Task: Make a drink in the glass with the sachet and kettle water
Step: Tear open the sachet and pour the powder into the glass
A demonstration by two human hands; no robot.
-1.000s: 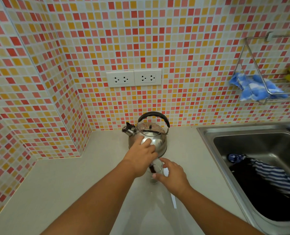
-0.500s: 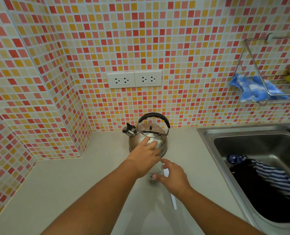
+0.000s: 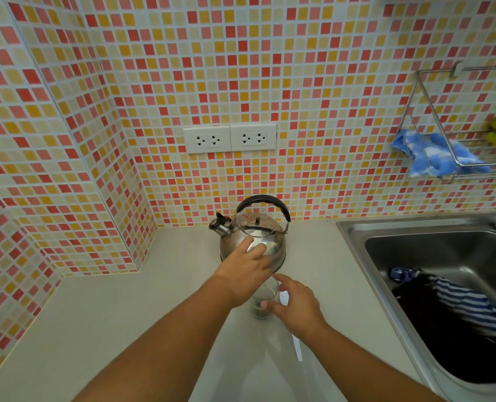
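Observation:
A steel kettle (image 3: 265, 232) with a black handle and a spout pointing left stands on the counter by the tiled wall. Just in front of it stands a small clear glass (image 3: 262, 301) with a dark layer at its bottom. My left hand (image 3: 246, 274) reaches over the glass, fingers stretched out and resting on the kettle's body, with nothing visible in it. From the right, my right hand (image 3: 296, 307) holds the glass, thumb on its side and forefinger at its rim. No sachet is visible.
The pale counter (image 3: 110, 320) runs left into a tiled corner. At the right a steel sink (image 3: 450, 256) holds dark and striped cloth (image 3: 467, 306). A wire rack (image 3: 455, 161) with a blue cloth and sponges hangs above. Two wall sockets (image 3: 229, 138) sit behind the kettle.
A dark item at the glass rim under my left hand one second ago no longer shows. My left hand has stretched a little further onto the kettle. My right hand stays at the glass.

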